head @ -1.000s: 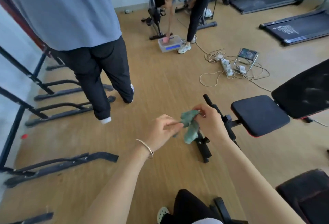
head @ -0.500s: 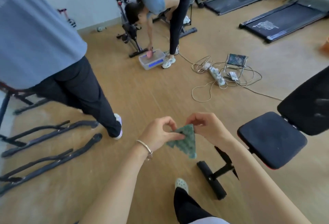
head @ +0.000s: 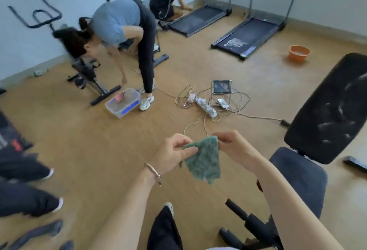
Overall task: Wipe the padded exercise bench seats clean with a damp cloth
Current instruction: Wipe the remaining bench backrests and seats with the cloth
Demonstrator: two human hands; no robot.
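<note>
Here, cloth: a small green mottled cloth (head: 204, 160) hangs in the air above the wooden floor (head: 99, 150), spread into a rough triangle, held out in front of the person and just left of the bench seat.
Left hand: the left hand (head: 171, 155) pinches the cloth's upper left edge between thumb and fingertips; a thin silver bracelet (head: 154, 172) sits on that wrist.
Right hand: the right hand (head: 233, 146) pinches the cloth's top right corner, its grip pressed together on the fabric.
Bench: the dark padded bench seat (head: 297, 178) lies to the right, beside the right forearm, not touched by the cloth; the black padded backrest (head: 333, 110) rises tilted behind it, with pale streaks on its surface.
Floor ahead: a white power strip with tangled cables (head: 206, 106) lies beyond the hands; an orange plastic basin (head: 298, 53) stands well apart at the far right, near a black treadmill (head: 248, 35).
Others: a person in a grey-blue shirt (head: 117, 23) bends over a clear plastic tub (head: 124, 104) by an exercise bike.
</note>
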